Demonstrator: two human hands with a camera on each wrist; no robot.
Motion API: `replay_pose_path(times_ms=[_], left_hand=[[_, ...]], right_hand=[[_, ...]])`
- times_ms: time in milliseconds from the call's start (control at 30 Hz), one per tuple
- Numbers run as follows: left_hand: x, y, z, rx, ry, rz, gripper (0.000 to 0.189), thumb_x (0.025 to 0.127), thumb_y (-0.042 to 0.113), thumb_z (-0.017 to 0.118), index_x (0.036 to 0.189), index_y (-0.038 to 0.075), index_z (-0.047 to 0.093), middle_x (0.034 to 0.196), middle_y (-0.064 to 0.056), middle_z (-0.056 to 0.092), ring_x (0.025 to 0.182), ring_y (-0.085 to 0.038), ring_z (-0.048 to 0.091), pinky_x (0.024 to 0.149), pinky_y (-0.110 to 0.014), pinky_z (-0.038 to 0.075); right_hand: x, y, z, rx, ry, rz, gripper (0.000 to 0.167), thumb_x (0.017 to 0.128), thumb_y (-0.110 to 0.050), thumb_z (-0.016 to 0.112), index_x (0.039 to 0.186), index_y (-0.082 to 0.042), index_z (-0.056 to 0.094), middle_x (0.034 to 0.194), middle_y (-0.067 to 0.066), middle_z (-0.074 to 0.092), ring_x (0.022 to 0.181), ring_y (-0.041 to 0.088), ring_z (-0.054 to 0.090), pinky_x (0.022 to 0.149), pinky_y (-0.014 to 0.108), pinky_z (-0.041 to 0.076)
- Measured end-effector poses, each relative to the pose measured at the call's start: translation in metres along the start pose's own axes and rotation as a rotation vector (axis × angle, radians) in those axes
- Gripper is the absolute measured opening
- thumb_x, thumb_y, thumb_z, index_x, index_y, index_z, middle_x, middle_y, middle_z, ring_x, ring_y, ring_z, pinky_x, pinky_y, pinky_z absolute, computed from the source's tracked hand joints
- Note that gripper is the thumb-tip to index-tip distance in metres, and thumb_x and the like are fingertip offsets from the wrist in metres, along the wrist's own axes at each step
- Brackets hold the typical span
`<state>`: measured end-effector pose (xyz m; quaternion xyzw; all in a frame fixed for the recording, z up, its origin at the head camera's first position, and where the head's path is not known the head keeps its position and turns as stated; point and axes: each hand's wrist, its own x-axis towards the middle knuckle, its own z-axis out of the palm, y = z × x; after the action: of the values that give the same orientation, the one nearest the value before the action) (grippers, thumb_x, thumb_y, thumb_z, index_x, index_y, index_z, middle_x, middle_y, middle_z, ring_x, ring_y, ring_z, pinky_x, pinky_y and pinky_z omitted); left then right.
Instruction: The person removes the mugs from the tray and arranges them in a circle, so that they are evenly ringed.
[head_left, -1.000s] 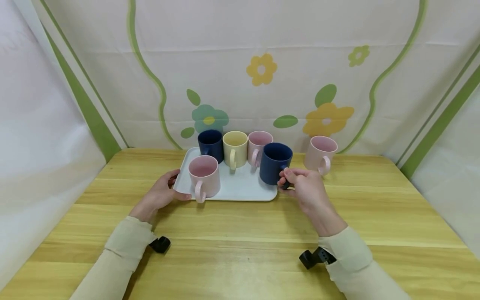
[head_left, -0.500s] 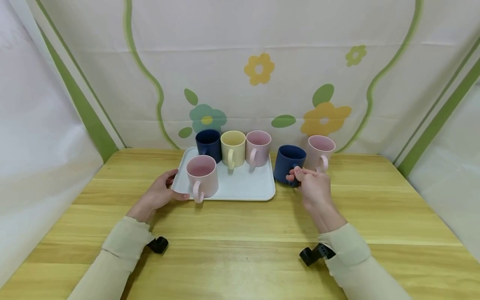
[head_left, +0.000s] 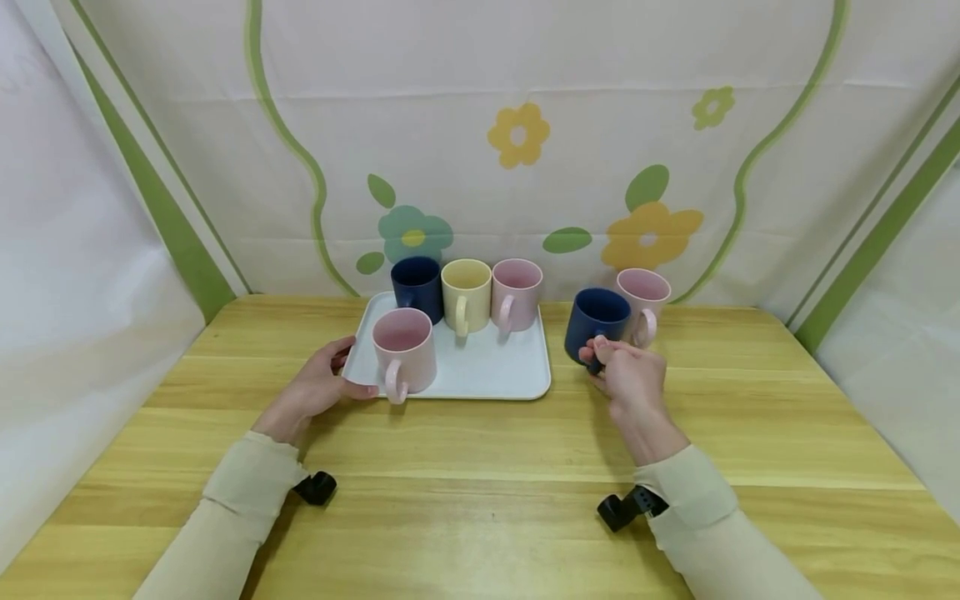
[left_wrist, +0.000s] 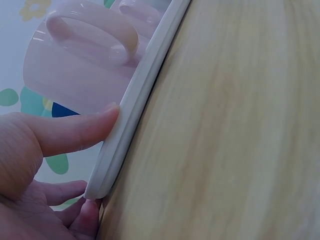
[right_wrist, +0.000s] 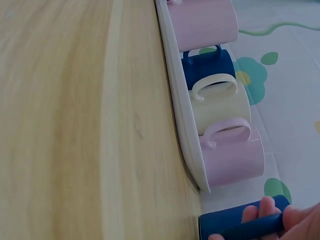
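My right hand (head_left: 628,375) grips the handle of a dark blue mug (head_left: 588,325), which stands upright right of the tray, close to a pink mug (head_left: 648,287) behind it. In the right wrist view, fingers (right_wrist: 267,206) curl round that blue handle. At the left front corner of the white tray (head_left: 487,379), my left hand (head_left: 318,385) holds the rim, thumb on the front edge and fingers at the side. On the tray stand a pink mug (head_left: 408,354) in front and, at the back, a dark blue mug (head_left: 418,292), a yellow mug (head_left: 467,296) and another pink mug (head_left: 517,292).
The wooden table (head_left: 465,483) carries everything. Behind it hangs a white curtain (head_left: 420,133) printed with flowers and leaves, close to the back mugs. Black devices (head_left: 618,510) are strapped at both wrists.
The right hand has carried the blue mug from over the tray's right front area off to the right, beside the pink mug. The left hand has stayed at the tray's corner.
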<state>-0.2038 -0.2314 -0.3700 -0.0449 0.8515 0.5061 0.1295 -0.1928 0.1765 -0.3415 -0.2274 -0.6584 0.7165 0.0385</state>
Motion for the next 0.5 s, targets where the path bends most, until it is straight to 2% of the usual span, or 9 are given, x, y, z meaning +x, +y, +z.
replay_pose_path(times_ms=[100,233,333,500], left_hand=[[0.0011,-0.0002,-0.0004,-0.005,-0.001,-0.007,0.110,0.086,0.008,0.085,0.170,0.003,0.015,0.170,-0.027,0.027,0.147,-0.045,0.032,0.130,-0.063,0.024],[0.0019,-0.0008,-0.0011,-0.008,0.001,-0.010,0.111,0.085,0.009,0.086,0.170,0.004,0.015,0.170,-0.027,0.028,0.147,-0.045,0.033,0.130,-0.062,0.024],[0.0017,-0.0010,-0.0009,-0.008,0.001,-0.006,0.112,0.085,0.009,0.086,0.170,0.003,0.015,0.169,-0.028,0.028,0.147,-0.045,0.033,0.129,-0.062,0.025],[0.0017,-0.0014,0.0002,-0.008,0.007,0.004,0.112,0.085,0.009,0.086,0.170,0.002,0.015,0.169,-0.028,0.029,0.146,-0.045,0.033,0.129,-0.063,0.026]], right_hand=[[0.0003,-0.0001,0.0015,-0.003,-0.077,0.026,0.036,0.106,-0.021,0.066,0.132,0.003,0.069,0.088,-0.008,0.080,0.098,0.007,0.075,0.112,0.044,0.054],[0.0012,-0.0001,0.0035,-0.019,-0.163,0.021,0.043,0.106,-0.018,0.066,0.142,0.005,0.063,0.110,0.000,0.080,0.118,0.015,0.073,0.115,0.045,0.051],[0.0027,-0.0005,0.0042,-0.032,-0.198,0.017,0.046,0.106,-0.018,0.066,0.145,0.005,0.060,0.128,0.008,0.076,0.130,0.021,0.067,0.116,0.045,0.051],[0.0074,-0.0011,0.0061,-0.023,-0.215,0.026,0.048,0.106,-0.021,0.066,0.147,0.004,0.059,0.143,0.015,0.068,0.133,0.021,0.066,0.118,0.044,0.049]])
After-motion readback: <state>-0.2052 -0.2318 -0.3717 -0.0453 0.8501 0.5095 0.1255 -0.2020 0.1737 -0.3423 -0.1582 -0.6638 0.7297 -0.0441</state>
